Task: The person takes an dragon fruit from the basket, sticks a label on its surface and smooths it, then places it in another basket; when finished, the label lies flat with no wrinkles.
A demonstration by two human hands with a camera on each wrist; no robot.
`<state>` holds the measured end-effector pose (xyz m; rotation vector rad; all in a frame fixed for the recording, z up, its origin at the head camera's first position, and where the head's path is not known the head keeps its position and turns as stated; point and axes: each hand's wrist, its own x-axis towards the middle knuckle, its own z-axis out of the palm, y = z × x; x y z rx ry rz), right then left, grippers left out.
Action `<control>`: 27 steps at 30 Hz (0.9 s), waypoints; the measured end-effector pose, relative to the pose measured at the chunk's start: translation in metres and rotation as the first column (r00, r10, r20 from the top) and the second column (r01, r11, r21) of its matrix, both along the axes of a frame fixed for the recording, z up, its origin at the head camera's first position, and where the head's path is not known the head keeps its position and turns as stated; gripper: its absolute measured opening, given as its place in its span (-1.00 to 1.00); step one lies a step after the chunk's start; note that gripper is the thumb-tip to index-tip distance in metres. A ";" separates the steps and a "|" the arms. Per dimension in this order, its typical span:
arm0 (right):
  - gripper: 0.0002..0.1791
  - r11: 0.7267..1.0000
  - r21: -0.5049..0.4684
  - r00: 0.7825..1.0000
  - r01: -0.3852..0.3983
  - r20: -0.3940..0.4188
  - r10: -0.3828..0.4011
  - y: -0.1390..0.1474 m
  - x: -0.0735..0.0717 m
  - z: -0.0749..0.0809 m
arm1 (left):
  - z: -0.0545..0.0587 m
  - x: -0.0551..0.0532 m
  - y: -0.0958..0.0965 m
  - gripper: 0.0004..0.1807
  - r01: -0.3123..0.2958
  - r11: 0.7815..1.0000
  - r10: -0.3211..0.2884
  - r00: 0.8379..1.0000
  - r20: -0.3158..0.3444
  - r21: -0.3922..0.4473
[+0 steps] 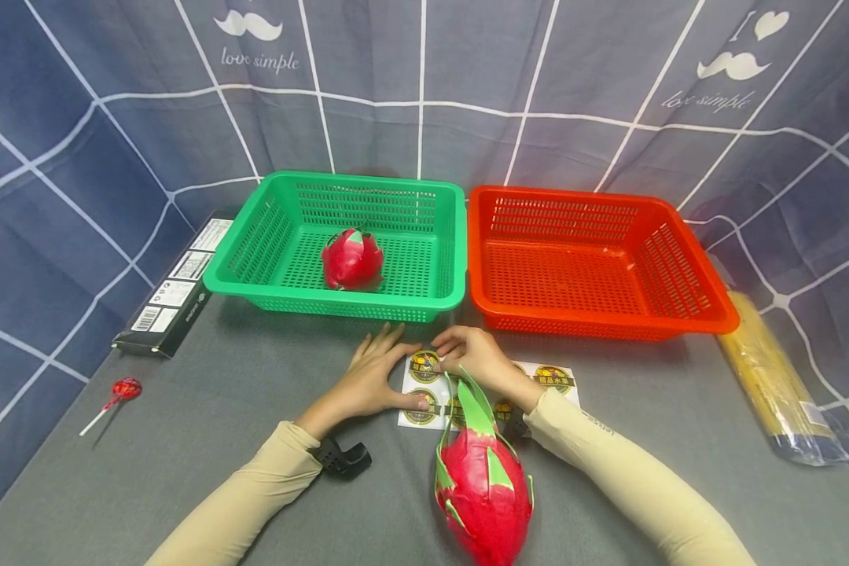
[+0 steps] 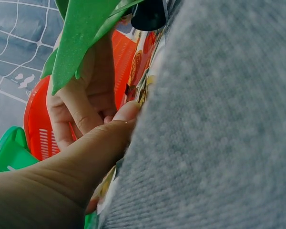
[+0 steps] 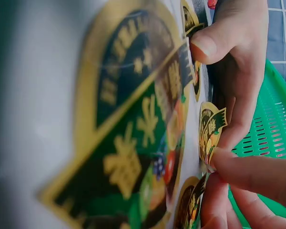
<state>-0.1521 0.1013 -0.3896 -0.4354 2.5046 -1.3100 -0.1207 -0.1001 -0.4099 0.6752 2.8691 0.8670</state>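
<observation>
A white sheet of round black-and-gold fruit stickers [image 1: 403, 418] lies on the table. My left hand [image 1: 373, 380] rests on its left end, the thumb pressing on a lower sticker and the fingers stretched past the upper edge. With thumb and a fingertip, my right hand [image 1: 479, 358] pinches the edge of the upper-left sticker [image 3: 210, 131]; the right wrist view shows that sticker close to the fingertips. How far it has lifted off the sheet I cannot tell. A red dragon fruit [image 1: 484, 491] with green leaves lies in front, its leaf tips covering part of the sheet.
Behind the hands stand a green basket [image 1: 336, 303] holding another dragon fruit [image 1: 352, 259], and a red basket [image 1: 601, 324]. To the left are a black box [image 1: 173, 295] and a lollipop [image 1: 126, 388]. A clear-wrapped yellow pack [image 1: 774, 369] lies at right.
</observation>
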 end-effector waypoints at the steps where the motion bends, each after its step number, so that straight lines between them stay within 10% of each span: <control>1: -0.65 1.000 0.001 1.000 0.001 -0.005 -0.001 0.000 0.000 0.000 | 0.000 0.000 0.000 -0.10 -0.001 1.000 0.001 1.000 0.001 -0.001; 27: -0.62 0.948 -0.087 0.952 -0.306 -0.012 0.306 0.011 -0.003 -0.006 | -0.001 -0.001 0.000 -0.10 -0.001 1.000 0.001 1.000 -0.005 -0.002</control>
